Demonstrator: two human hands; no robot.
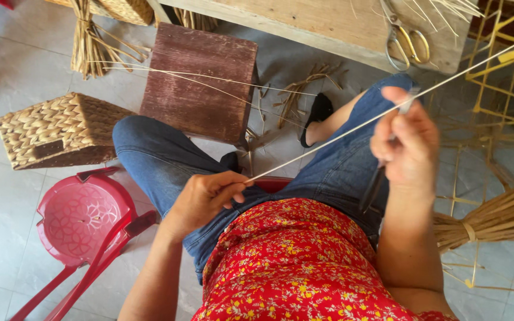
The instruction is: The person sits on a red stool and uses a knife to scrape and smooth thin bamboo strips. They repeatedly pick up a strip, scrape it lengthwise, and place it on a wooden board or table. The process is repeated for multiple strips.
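one long pale strand (328, 138) is held taut over the lap between two hands. its long axis runs diagonally, from lower left up to the upper right edge. the left hand (206, 196) is pinched shut on its lower end, the tip just past the fingers. the right hand (406, 142) is closed around it further up, together with a dark tool (376, 184); the strand runs on well beyond that grip. also seen: one wooden stool (200, 80), one woven basket (58, 131), one red stool (84, 220), one pair of scissors (406, 38), two tied straw bundles (87, 44) (495, 217).
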